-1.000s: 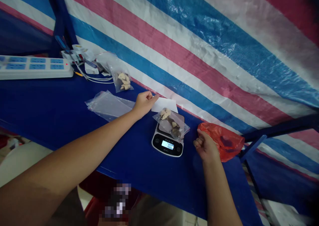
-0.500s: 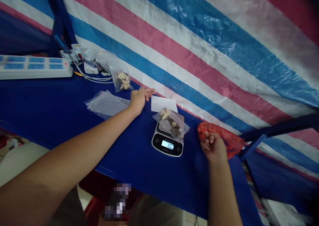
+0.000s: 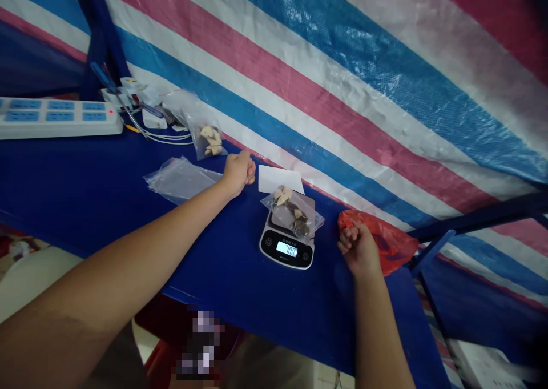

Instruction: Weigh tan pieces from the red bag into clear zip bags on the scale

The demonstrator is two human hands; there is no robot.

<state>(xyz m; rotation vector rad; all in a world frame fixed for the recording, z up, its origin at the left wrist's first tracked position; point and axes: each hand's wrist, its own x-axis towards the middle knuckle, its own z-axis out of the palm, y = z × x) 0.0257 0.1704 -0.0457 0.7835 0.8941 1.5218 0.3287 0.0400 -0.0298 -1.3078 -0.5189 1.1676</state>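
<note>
My left hand (image 3: pixel 240 173) is closed in a fist above the table's back edge, with nothing visible in it. Just left of it lies a stack of clear plastic bags (image 3: pixel 184 179). My right hand (image 3: pixel 358 246) hangs with its fingers curled in, holding nothing I can see, in front of a red plastic bag (image 3: pixel 391 241). Between the hands stands a small kitchen scale (image 3: pixel 286 259) with a lit display that seems to read 10.0. On its plate rests a clear bag of pale and dark dried pieces (image 3: pixel 297 213), overhanging the edges.
A white card (image 3: pixel 280 179) lies behind the scale. Another bag of pale pieces (image 3: pixel 210 140) sits further left, near cables and a screwdriver (image 3: pixel 103 76). At far left is a power strip (image 3: pixel 60 116) on the blue table (image 3: pixel 77 183). Striped sheeting (image 3: pixel 274 80) rises behind.
The fingers of my left hand, stretched out before, have curled into a fist. My right hand has shifted slightly left. The scale and its bag stay as they were.
</note>
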